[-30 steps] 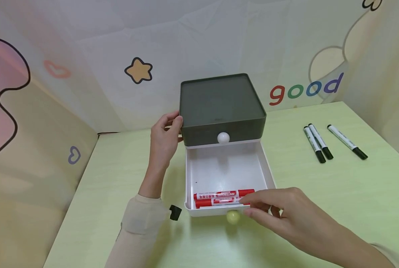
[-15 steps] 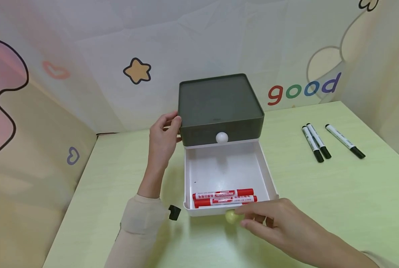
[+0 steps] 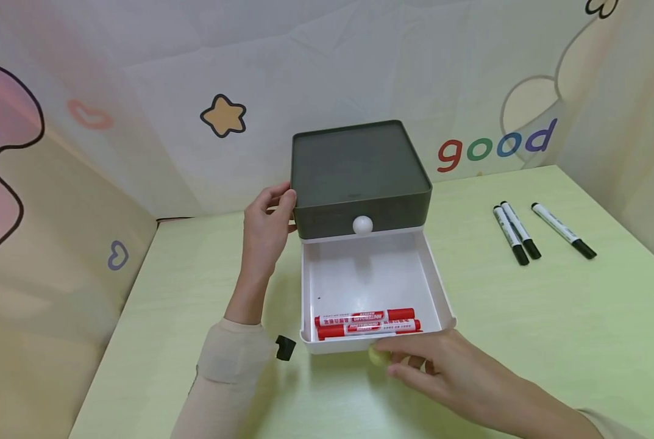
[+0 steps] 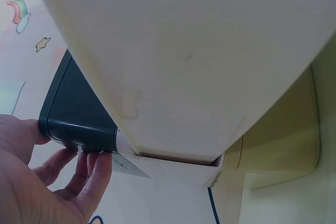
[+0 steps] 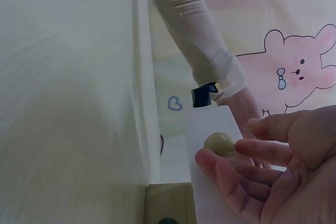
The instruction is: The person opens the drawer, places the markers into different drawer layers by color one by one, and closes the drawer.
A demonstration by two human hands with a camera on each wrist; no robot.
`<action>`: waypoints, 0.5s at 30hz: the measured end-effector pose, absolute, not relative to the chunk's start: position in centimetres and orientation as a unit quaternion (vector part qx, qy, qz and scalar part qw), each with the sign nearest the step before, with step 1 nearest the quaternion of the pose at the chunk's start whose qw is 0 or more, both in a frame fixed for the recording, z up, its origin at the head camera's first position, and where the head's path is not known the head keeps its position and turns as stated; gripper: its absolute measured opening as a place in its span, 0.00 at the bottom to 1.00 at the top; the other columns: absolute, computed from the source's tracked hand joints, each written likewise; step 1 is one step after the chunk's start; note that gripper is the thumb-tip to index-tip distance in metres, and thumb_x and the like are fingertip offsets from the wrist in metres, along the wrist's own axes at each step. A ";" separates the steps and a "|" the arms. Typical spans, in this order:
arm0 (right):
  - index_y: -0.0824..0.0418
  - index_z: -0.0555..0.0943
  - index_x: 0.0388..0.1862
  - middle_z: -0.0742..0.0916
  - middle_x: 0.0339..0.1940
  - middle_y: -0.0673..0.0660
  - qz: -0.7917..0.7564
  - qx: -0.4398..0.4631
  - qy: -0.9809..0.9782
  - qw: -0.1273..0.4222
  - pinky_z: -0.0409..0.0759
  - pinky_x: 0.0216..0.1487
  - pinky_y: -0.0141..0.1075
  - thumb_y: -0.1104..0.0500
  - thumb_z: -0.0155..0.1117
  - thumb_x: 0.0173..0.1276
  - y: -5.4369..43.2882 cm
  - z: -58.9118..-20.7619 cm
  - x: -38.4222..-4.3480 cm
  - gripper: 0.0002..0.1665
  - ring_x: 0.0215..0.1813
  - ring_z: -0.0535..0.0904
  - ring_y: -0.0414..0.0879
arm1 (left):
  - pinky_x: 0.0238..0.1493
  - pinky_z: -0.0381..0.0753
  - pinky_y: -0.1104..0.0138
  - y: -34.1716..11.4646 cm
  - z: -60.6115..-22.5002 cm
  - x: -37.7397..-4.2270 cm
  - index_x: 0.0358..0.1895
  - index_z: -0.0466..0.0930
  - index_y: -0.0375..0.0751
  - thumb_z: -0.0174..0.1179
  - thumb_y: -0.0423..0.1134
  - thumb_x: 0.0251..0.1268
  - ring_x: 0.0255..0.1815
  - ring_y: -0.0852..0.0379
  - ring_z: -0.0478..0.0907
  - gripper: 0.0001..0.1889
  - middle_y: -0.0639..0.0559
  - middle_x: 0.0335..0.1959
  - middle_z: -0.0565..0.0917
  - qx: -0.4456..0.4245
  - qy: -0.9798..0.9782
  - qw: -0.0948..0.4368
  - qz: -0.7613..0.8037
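A dark grey drawer box (image 3: 359,164) has its white lower drawer (image 3: 370,268) pulled out toward me. Red whiteboard markers (image 3: 367,327) lie side by side against the drawer's front wall. My left hand (image 3: 263,228) rests on the box's left side; in the left wrist view its thumb is at the top rim and its fingers spread along the side wall. My right hand (image 3: 442,369) is at the drawer's pale yellow knob (image 3: 376,360), index finger over it and thumb lower and a little to the right. The right wrist view shows its fingers loosely bent beside the round knob (image 5: 218,142).
Three white markers with black caps (image 3: 562,230) lie on the light green table (image 3: 211,256) to the right. The upper grey drawer has a white knob (image 3: 362,225). A printed cloth backdrop (image 3: 327,67) stands behind. A black clip (image 3: 285,348) shows beside my left sleeve.
My right hand has moved left and slightly down, from the red markers' right ends to the yellow knob. The left hand stays on the box, and the drawer keeps its place.
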State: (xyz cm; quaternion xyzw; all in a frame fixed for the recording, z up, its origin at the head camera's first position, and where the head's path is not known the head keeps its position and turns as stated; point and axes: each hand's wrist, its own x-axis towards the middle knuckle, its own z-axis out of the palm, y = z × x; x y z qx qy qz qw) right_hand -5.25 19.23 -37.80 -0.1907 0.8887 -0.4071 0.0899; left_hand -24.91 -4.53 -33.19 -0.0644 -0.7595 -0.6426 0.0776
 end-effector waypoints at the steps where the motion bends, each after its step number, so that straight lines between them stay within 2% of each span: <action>1: 0.43 0.86 0.61 0.83 0.43 0.38 -0.407 -0.189 0.889 0.092 0.81 0.39 0.29 0.46 0.67 0.75 19.1 -37.9 -5.3 0.18 0.41 0.77 0.37 | 0.47 0.88 0.57 -4.5 -33.2 -24.9 0.66 0.81 0.43 0.57 0.43 0.79 0.43 0.49 0.82 0.19 0.45 0.49 0.81 -0.063 -0.760 0.078 -0.643; 6: 0.45 0.86 0.61 0.84 0.45 0.40 -0.411 -0.192 0.887 0.085 0.82 0.40 0.28 0.53 0.69 0.74 18.6 -38.6 -5.5 0.17 0.41 0.77 0.36 | 0.47 0.88 0.58 -4.5 -33.2 -24.9 0.66 0.81 0.43 0.57 0.43 0.79 0.43 0.49 0.82 0.19 0.46 0.50 0.81 -0.061 -0.759 0.076 -0.644; 12: 0.54 0.89 0.53 0.88 0.41 0.43 -0.423 -0.235 0.874 -0.045 0.82 0.33 0.28 0.61 0.72 0.70 17.8 -40.1 -5.3 0.13 0.34 0.77 0.32 | 0.48 0.88 0.57 -4.5 -33.2 -25.0 0.66 0.81 0.43 0.57 0.43 0.79 0.43 0.49 0.82 0.19 0.46 0.50 0.81 -0.062 -0.757 0.075 -0.646; 15: 0.55 0.89 0.50 0.88 0.38 0.43 -0.426 -0.246 0.866 -0.091 0.80 0.30 0.27 0.62 0.73 0.68 17.5 -40.7 -5.2 0.13 0.32 0.75 0.31 | 0.48 0.88 0.58 -4.6 -33.2 -24.9 0.66 0.81 0.43 0.57 0.44 0.79 0.43 0.49 0.82 0.19 0.46 0.50 0.81 -0.062 -0.758 0.075 -0.646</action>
